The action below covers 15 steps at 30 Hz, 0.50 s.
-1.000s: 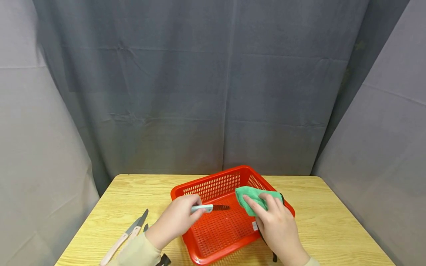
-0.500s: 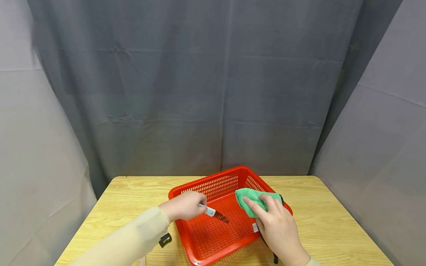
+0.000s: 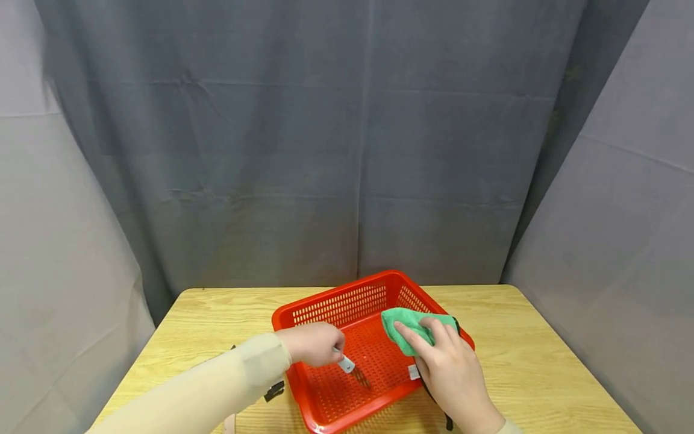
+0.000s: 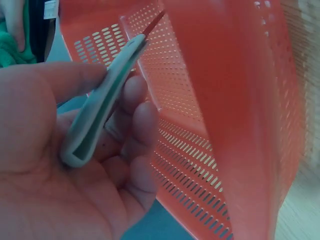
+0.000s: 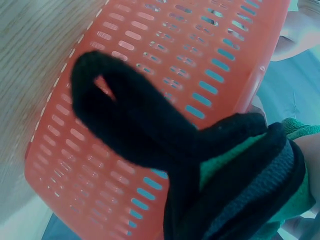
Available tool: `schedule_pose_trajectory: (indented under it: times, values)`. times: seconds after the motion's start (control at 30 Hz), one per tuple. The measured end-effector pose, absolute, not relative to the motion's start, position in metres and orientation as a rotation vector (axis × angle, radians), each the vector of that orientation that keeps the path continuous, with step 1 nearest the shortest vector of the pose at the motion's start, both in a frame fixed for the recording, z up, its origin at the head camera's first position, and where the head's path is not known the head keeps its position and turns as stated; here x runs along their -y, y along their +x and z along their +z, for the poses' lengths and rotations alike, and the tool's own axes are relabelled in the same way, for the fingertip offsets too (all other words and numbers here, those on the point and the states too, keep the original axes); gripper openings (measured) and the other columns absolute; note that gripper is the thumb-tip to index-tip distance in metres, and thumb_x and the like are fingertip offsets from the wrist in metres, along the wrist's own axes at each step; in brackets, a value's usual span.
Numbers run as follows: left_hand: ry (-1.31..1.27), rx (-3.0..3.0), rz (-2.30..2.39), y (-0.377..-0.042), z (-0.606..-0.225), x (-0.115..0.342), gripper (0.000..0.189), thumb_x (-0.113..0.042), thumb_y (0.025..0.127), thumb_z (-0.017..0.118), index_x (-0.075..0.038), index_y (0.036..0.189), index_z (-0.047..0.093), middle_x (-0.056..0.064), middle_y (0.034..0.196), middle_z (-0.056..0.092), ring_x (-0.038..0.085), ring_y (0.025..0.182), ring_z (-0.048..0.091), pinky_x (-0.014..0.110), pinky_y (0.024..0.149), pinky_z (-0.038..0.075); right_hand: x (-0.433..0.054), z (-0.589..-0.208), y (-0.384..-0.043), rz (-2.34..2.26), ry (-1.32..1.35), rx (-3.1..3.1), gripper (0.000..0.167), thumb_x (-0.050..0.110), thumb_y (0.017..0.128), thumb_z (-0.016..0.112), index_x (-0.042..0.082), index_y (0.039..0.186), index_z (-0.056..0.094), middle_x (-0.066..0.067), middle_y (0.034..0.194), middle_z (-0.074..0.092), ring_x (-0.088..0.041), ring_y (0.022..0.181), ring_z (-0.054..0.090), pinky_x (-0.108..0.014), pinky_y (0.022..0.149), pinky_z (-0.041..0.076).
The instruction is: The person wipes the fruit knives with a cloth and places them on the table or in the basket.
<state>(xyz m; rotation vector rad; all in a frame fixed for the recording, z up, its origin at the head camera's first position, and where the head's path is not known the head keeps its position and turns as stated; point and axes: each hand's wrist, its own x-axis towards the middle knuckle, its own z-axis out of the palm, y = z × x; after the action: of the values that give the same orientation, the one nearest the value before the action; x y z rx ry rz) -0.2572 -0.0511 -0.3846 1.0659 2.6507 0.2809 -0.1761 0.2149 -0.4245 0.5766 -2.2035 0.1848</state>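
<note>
My left hand (image 3: 317, 343) reaches over the left side of the red basket (image 3: 303, 410) and grips a knife by its whitish handle (image 3: 346, 364). The blade (image 3: 360, 378) points down into the basket and reflects its red. In the left wrist view, the handle (image 4: 105, 100) lies between thumb and curled fingers. My right hand (image 3: 450, 367) holds a folded green cloth (image 3: 403, 325) over the basket's right rim. The cloth's black edging and a black loop (image 5: 125, 110) show large in the right wrist view, in front of the basket's slotted wall (image 5: 60, 165).
A pale handle (image 3: 230, 424) sticks out below my left sleeve (image 3: 217, 386), which covers most of what lies on the table's left. A small black device (image 3: 274, 390) is at the left wrist. Grey curtains (image 3: 271, 150) enclose the wooden table (image 3: 520, 349).
My left hand has moved right with the knife, and the blade has swung from level to pointing down. The sleeve now covers the knives on the left. The right hand and cloth have hardly moved.
</note>
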Motion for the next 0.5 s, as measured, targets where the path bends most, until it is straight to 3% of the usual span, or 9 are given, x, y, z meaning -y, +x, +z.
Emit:
schedule_pose_trajectory:
  times: [0.3, 0.5]
  values:
    - [1.051, -2.679, 0.133, -0.2552, -0.3860, 0.0568, 0.019, -0.016, 0.095, 0.073, -0.015, 0.078, 0.065, -0.008, 0.072, 0.057, 0.008, 0.064, 0.045, 0.023, 0.063, 0.041, -0.2108, -0.4273, -0.1763, 0.192, 0.592, 2.200, 0.072, 0.001, 0.071, 0.084, 0.033, 0.134, 0.068, -0.011, 0.112, 0.062, -0.028, 0.096, 0.063, -0.040, 0.060, 0.058]
    - [1.036, -2.681, 0.018, -0.2570, -0.3923, 0.0593, 0.012, -0.007, 0.091, 0.073, -0.016, 0.086, 0.068, -0.007, 0.078, 0.062, 0.010, 0.069, 0.049, 0.022, 0.069, 0.045, -0.2121, -0.4266, -0.1767, 0.191, 0.592, 2.198, 0.072, 0.002, 0.071, 0.085, 0.033, 0.134, 0.068, -0.012, 0.111, 0.062, -0.028, 0.095, 0.063, -0.040, 0.060, 0.057]
